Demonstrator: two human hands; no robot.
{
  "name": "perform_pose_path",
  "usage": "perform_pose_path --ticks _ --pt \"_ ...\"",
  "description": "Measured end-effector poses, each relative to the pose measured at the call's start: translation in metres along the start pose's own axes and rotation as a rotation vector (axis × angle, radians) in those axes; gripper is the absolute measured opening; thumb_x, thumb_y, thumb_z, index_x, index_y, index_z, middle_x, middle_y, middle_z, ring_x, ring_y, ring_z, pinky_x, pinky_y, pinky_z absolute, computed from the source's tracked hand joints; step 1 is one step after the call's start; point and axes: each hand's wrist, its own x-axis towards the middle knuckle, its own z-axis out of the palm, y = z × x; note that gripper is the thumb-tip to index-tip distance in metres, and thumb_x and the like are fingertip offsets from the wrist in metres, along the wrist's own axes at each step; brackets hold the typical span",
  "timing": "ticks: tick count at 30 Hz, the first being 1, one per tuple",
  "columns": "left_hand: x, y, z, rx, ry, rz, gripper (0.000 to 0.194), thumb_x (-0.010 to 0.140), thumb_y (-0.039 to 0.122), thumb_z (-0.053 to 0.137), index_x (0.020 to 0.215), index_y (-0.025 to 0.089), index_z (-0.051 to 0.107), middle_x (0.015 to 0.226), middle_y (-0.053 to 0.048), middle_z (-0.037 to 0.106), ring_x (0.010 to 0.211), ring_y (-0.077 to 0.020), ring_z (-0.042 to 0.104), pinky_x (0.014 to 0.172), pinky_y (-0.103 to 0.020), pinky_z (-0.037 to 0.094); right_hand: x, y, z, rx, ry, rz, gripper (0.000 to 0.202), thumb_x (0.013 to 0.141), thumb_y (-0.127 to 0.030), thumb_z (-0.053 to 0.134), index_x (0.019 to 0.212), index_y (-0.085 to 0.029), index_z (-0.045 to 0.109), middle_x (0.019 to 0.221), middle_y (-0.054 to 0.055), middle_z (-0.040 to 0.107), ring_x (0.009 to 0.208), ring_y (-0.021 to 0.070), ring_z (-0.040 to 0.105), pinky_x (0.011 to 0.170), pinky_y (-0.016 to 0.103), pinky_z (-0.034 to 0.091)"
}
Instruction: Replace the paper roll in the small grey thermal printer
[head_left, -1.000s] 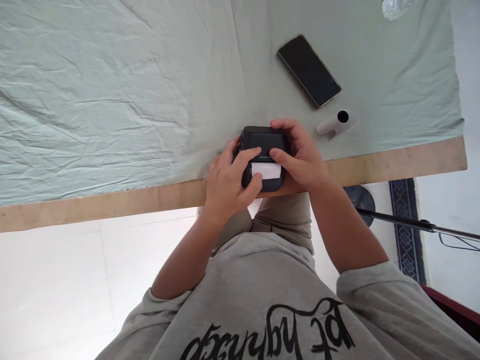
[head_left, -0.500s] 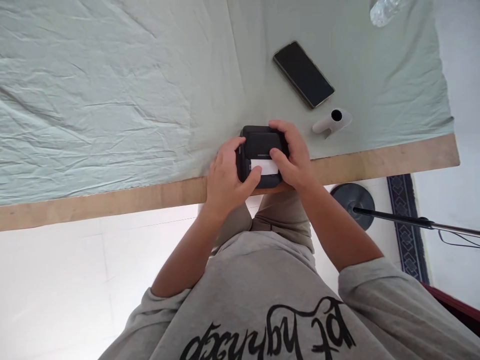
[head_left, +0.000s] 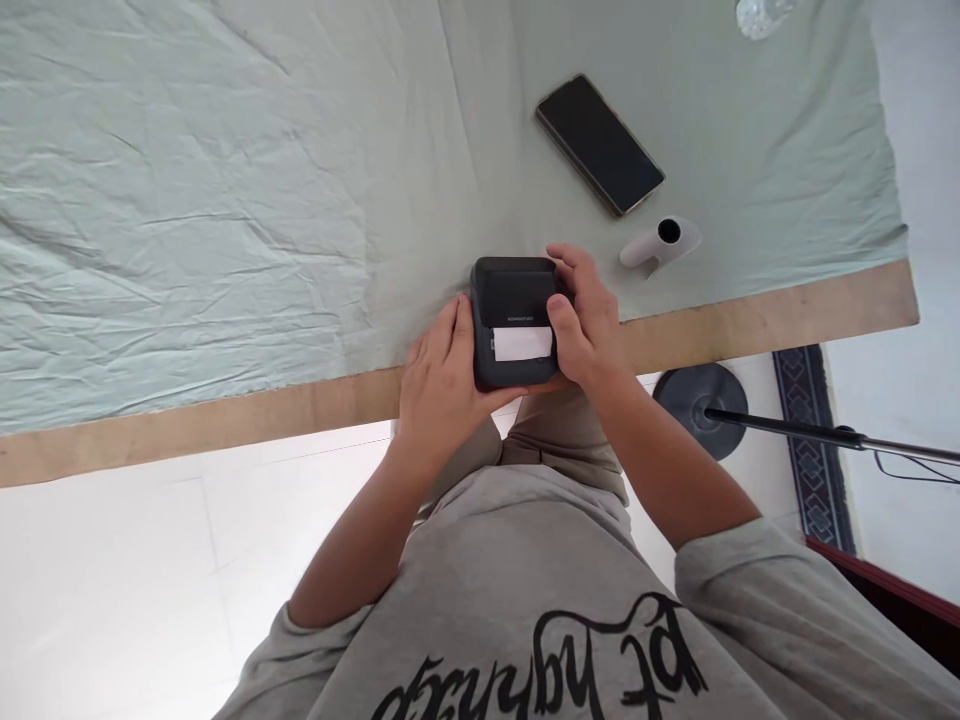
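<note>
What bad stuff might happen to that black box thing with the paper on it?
The black box sits at the table's front edge, so it might drop if the left hand and right hand let it slide. The white paper on it looks exposed, so a brushing finger might crease it. The right hand might also bump the pale tube-like piece nearby.

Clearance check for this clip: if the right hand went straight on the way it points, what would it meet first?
Probably the black device, which the right hand seems to touch; depth is hard to judge.
</note>
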Motion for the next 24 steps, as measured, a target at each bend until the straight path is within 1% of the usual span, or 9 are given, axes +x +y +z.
perform_pose_path --ticks 3,6,8,12,15,18,20,22,24 --pt "-0.001 0.001 -0.002 -0.003 0.013 -0.016 0.123 0.069 0.078 0.085 0.162 0.014 0.038 0.164 -0.026 0.045 0.149 -0.0456 0.048 0.117 -0.056 0.048 0.001 0.000 0.000 0.015 0.006 0.001 0.065 0.100 -0.073 0.032 0.140 -0.025 0.049 0.134 0.012 0.072 0.120 0.0291 0.069 0.109 0.053 0.050" --pt "0.000 0.001 -0.003 -0.002 0.011 -0.026 0.119 0.067 0.073 0.089 0.161 0.018 0.041 0.165 -0.023 0.045 0.149 -0.0441 0.049 0.119 -0.056 0.048 0.002 0.001 0.000 0.033 -0.009 0.004 0.067 0.098 -0.075 0.035 0.140 -0.024 0.047 0.126 0.012 0.074 0.113 0.0290 0.071 0.103 0.051 0.053" --pt "0.001 0.000 -0.004 0.003 0.022 -0.020 0.118 0.064 0.070 0.093 0.158 0.019 0.045 0.163 -0.023 0.047 0.148 -0.0438 0.050 0.120 -0.056 0.048 0.003 0.001 0.000 0.020 -0.021 0.016 0.068 0.097 -0.076 0.038 0.141 -0.024 0.046 0.125 0.013 0.075 0.110 0.0296 0.071 0.102 0.052 0.053" --pt "0.004 -0.002 -0.004 0.005 0.055 0.000 0.115 0.058 0.073 0.095 0.150 0.017 0.054 0.162 -0.024 0.046 0.147 -0.0453 0.051 0.116 -0.057 0.050 0.003 0.002 0.001 -0.021 -0.023 0.010 0.071 0.096 -0.075 0.038 0.143 -0.022 0.044 0.125 0.014 0.074 0.114 0.0324 0.070 0.105 0.056 0.051" --pt "0.003 -0.001 -0.003 0.022 0.064 -0.001 0.115 0.058 0.075 0.093 0.148 0.013 0.056 0.160 -0.027 0.046 0.143 -0.0457 0.054 0.113 -0.059 0.051 0.002 0.003 0.003 -0.031 -0.015 -0.032 0.068 0.098 -0.073 0.035 0.143 -0.022 0.044 0.125 0.014 0.073 0.118 0.0318 0.069 0.107 0.055 0.051" --pt "0.001 0.003 -0.003 0.037 0.065 -0.029 0.114 0.062 0.076 0.090 0.150 0.014 0.053 0.157 -0.026 0.049 0.140 -0.0448 0.057 0.114 -0.058 0.050 0.000 0.005 0.002 -0.027 -0.008 -0.044 0.064 0.100 -0.068 0.035 0.144 -0.024 0.043 0.128 0.013 0.072 0.121 0.0307 0.068 0.109 0.055 0.050" --pt "0.000 0.005 -0.004 0.032 0.056 -0.049 0.112 0.068 0.077 0.085 0.153 0.013 0.050 0.157 -0.026 0.050 0.141 -0.0450 0.055 0.113 -0.058 0.049 -0.001 0.007 -0.001 0.005 -0.039 -0.047 0.063 0.099 -0.065 0.041 0.146 -0.024 0.040 0.135 0.014 0.070 0.124 0.0307 0.067 0.112 0.056 0.049" --pt "0.001 0.004 -0.005 0.015 0.054 -0.061 0.104 0.079 0.076 0.073 0.155 0.009 0.047 0.158 -0.028 0.049 0.144 -0.0444 0.053 0.113 -0.057 0.049 -0.003 0.010 -0.006 0.050 -0.094 -0.059 0.063 0.097 -0.059 0.048 0.149 -0.026 0.037 0.143 0.013 0.065 0.130 0.0305 0.064 0.115 0.056 0.049" --pt "0.001 0.003 -0.006 -0.004 0.054 -0.055 0.089 0.092 0.071 0.059 0.154 0.008 0.048 0.159 -0.027 0.049 0.146 -0.0424 0.051 0.114 -0.056 0.048 -0.005 0.012 -0.014 0.047 -0.115 -0.069 0.062 0.094 -0.052 0.054 0.148 -0.027 0.039 0.149 0.013 0.061 0.135 0.0308 0.061 0.116 0.056 0.049"
